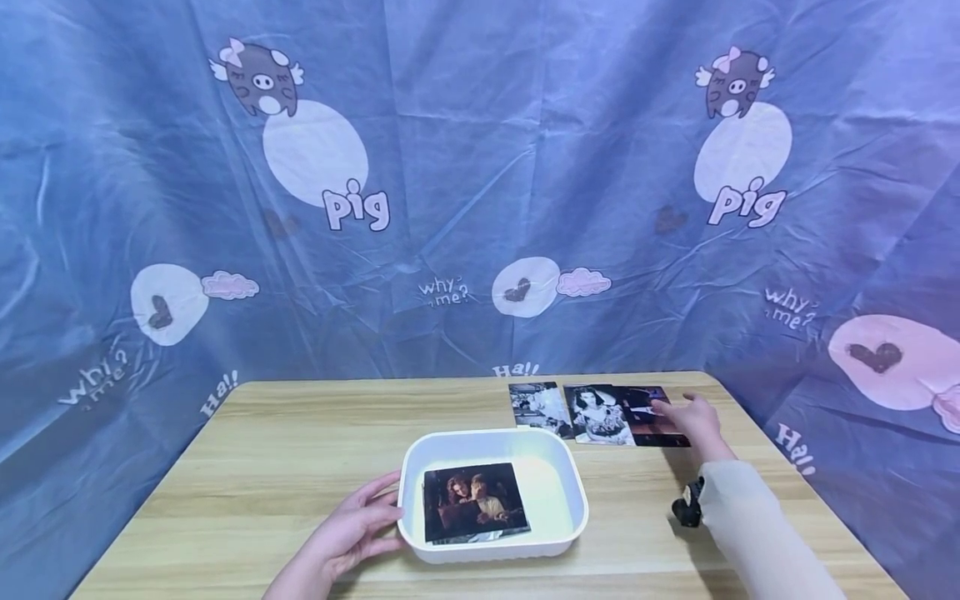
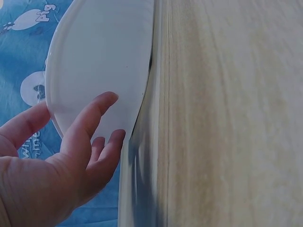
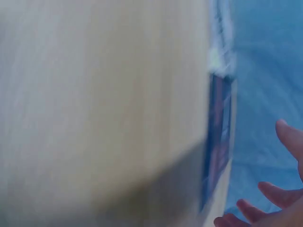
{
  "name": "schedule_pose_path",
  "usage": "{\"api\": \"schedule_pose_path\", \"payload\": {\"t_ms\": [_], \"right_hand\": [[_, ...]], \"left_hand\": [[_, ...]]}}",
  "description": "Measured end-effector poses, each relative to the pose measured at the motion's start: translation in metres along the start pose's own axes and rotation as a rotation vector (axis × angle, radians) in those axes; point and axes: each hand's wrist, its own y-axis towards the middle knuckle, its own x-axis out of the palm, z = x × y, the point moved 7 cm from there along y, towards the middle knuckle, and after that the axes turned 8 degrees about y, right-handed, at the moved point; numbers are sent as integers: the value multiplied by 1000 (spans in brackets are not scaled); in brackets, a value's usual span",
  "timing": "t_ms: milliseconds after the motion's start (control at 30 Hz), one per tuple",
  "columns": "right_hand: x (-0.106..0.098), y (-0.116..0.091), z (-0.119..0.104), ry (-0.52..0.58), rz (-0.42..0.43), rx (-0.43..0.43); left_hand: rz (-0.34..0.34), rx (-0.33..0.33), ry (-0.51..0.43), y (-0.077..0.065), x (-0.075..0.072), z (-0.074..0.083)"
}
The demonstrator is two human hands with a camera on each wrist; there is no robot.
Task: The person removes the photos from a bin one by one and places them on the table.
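A white plastic tub [image 1: 491,552] stands near the front of the table, with my left hand [image 1: 352,529] at its left side. In the left wrist view, the fingers [image 2: 94,111] are spread and loosely bent along the outer wall, one at the rim. Inside the tub, a dark photo card of two people [image 1: 476,504] lies on top of another card. Over the right end of a row of photo cards, my right hand [image 1: 693,421] reaches out with spread fingers. It partly covers a dark card [image 1: 645,408]; a black-and-white portrait card [image 1: 600,417] lies beside that one.
A third card [image 1: 538,407] of the row lies behind the tub. The wooden table [image 1: 247,475] ends at a blue patterned curtain [image 1: 450,183]. A black device [image 1: 687,504] is on my right wrist.
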Motion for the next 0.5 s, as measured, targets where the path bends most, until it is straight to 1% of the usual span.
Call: {"api": "schedule_pose_path", "payload": {"t_ms": [67, 133, 367, 500], "right_hand": [[7, -2, -11, 102, -59, -9], [14, -5, -23, 173, -111, -25], [35, -25, -71, 239, -195, -129], [50, -40, -89, 288, -259, -121]], "left_hand": [[-1, 2, 4, 0, 0, 1], [-2, 4, 6, 0, 0, 2], [-1, -2, 4, 0, 0, 3], [0, -5, -1, -1, 0, 3]]}}
